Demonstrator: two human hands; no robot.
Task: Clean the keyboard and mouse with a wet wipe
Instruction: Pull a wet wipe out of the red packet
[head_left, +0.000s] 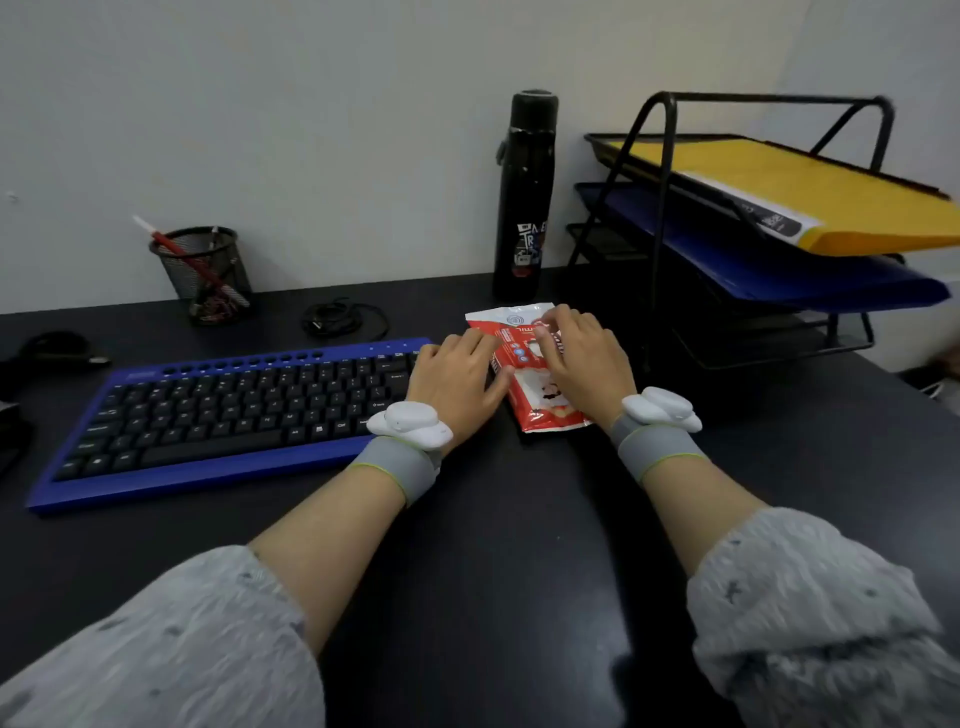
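Head view: a dark desk (493, 519) against a pale wall, both forearms reaching in.
Cup (205, 273): black mesh, far left at the back, a red pen (176, 250) leaning in it.
Keyboard (234, 410): blue frame and black keys, flat on the desk left of centre, set at a slight angle.
Cable (345, 318): black coil just behind the keyboard.
Left hand (457, 384): over the keyboard's right end, fingers straight and relaxed, tips pressing the left edge of the pack (540, 410); it grasps nothing.
Pack: red and white wet wipes, flat on the desk just right of the keyboard, between the hands.
Right hand (587, 364): fingers bent down on the pack's top, thumb and forefinger pinching at its label.
Bottle (524, 197): black, upright behind the pack, near the wall.
Rack (753, 325): black wire trays at right, with a yellow folder (831, 197) on top and a blue folder (779, 270) beneath.
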